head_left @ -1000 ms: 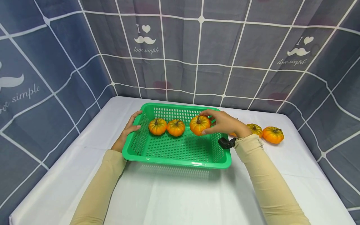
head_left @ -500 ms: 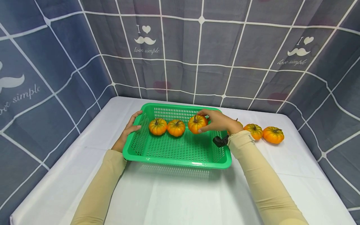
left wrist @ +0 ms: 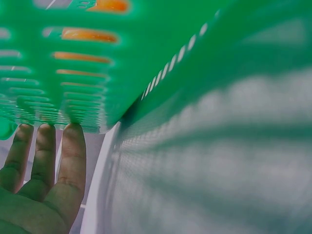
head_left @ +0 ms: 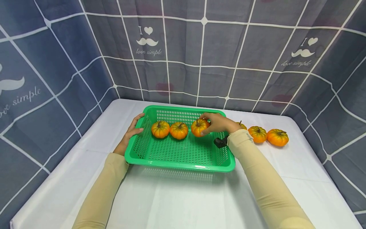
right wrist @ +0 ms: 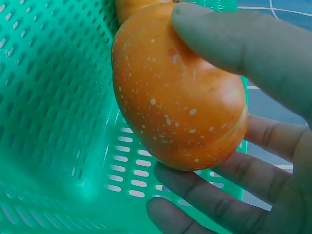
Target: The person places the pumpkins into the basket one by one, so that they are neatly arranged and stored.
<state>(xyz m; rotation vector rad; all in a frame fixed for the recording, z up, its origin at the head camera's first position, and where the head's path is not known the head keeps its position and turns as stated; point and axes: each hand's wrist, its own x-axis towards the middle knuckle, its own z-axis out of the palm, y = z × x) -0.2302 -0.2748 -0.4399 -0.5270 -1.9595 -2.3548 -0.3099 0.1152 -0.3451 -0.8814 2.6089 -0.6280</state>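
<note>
A green perforated plastic basket (head_left: 177,164) stands in the middle, with two small orange pumpkins side by side inside: the left pumpkin (head_left: 160,129) and the middle pumpkin (head_left: 179,130). My right hand (head_left: 217,122) holds a third pumpkin (head_left: 199,128) low inside the basket, right of those two. In the right wrist view, the thumb (right wrist: 214,39) presses on this pumpkin's top side and the fingers spread behind and below it. My left hand (head_left: 129,133) grips the basket's left rim, thumb over the inside; three fingertips (left wrist: 73,131) touch the outer wall in the left wrist view.
On the white-covered table (head_left: 183,203), right of the basket, a row of pumpkins lies: one pumpkin (head_left: 241,125) partly hidden by the right arm, another pumpkin (head_left: 258,134), and an outer pumpkin (head_left: 277,137). A grey checked curtain (head_left: 183,47) encloses the table's back and sides.
My right hand has moved left and a little down into the basket with the held pumpkin. More of the table pumpkins shows behind the arm. The left hand and basket stay put.
</note>
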